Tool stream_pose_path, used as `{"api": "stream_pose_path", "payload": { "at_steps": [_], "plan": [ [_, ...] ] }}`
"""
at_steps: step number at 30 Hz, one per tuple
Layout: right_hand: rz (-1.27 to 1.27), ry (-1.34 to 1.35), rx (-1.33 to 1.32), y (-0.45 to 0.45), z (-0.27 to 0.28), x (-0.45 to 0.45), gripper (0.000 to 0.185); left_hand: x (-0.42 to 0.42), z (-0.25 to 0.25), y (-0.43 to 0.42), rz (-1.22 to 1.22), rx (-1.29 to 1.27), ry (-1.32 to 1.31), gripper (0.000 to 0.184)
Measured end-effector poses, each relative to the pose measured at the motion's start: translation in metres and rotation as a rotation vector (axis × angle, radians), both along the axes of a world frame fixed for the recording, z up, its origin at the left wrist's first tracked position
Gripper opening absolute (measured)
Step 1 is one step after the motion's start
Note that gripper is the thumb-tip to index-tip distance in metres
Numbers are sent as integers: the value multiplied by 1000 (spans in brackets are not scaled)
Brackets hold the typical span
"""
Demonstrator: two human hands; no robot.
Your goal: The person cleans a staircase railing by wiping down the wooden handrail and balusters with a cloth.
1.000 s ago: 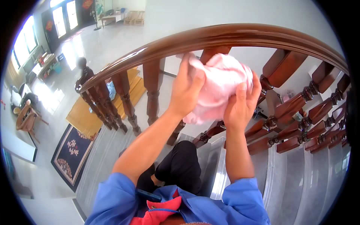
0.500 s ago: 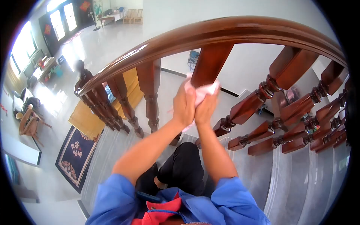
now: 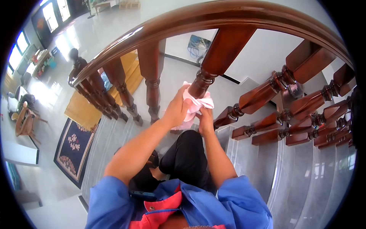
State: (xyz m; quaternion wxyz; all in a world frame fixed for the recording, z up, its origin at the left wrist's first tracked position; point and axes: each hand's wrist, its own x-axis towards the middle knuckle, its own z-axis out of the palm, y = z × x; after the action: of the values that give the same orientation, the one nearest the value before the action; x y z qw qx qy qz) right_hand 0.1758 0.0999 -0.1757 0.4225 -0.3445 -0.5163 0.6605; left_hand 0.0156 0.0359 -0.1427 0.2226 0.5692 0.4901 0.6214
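Note:
A pink cloth [image 3: 196,104] is wrapped around the lower shaft of a dark wooden baluster [image 3: 224,53]. My left hand [image 3: 178,108] presses the cloth against the baluster's left side, with its fingers closed on it. On the right side, my right hand [image 3: 206,120] grips the same cloth a little lower, fingers partly hidden behind the fabric. The turned ring of the baluster shows just above the cloth. Over both hands curves the glossy wooden handrail [image 3: 213,15].
More balusters [image 3: 152,76] stand left and right under the rail. Grey stone steps [image 3: 263,175] descend at right. At left are a dark floral rug [image 3: 74,149], a yellow mat [image 3: 84,114] and a wooden chair [image 3: 26,122]. Cables [image 3: 198,47] lie beyond the baluster.
Both hands and the cloth have slid down the baluster, from its square upper part to below the turned ring. The camera view has shifted slightly.

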Motion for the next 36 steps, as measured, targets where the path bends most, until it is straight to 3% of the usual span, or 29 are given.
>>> {"api": "stream_pose_path", "payload": {
  "at_steps": [2,4,5,7,8,11,13,15,17,19,25,27,31,34,35,36],
  "plan": [
    [-11,-13,36,-7,11,8,65,-3,7,-4,68,-40,76,53],
    [-63,198,321,-18,30,7,65,-5,17,-10,78,-66,69,51],
    [-68,195,316,-23,41,9,65,-7,20,-12,88,-88,72,49],
    [-9,106,269,-29,56,16,55,-9,31,-15,201,-17,112,38],
    [-15,-105,222,-24,44,30,36,-9,36,-18,247,-36,64,35],
    [-94,-181,193,-49,64,40,22,-3,48,-26,338,-51,-53,31],
    [-68,-163,154,-58,72,52,24,3,56,-33,387,-42,-125,31],
    [-200,-31,318,-64,75,59,28,15,63,-42,482,-55,-169,31],
    [-229,-19,319,-68,81,79,30,27,64,-48,469,-17,-177,31],
    [-355,178,247,-65,87,96,31,35,68,-51,466,-57,-166,31],
    [-460,152,572,-43,156,149,42,90,110,-36,167,-41,-258,34],
    [-405,338,735,-30,199,153,44,112,136,-15,59,75,-485,41],
    [-222,492,1174,3,286,152,71,139,209,22,-274,460,-402,70],
    [-116,451,1448,26,338,140,86,154,261,48,-324,600,-295,68],
    [-429,243,1599,30,350,133,77,161,273,61,-304,637,-317,62],
    [-430,242,1588,39,357,125,77,164,284,69,-282,658,-265,56]
  ]
}}
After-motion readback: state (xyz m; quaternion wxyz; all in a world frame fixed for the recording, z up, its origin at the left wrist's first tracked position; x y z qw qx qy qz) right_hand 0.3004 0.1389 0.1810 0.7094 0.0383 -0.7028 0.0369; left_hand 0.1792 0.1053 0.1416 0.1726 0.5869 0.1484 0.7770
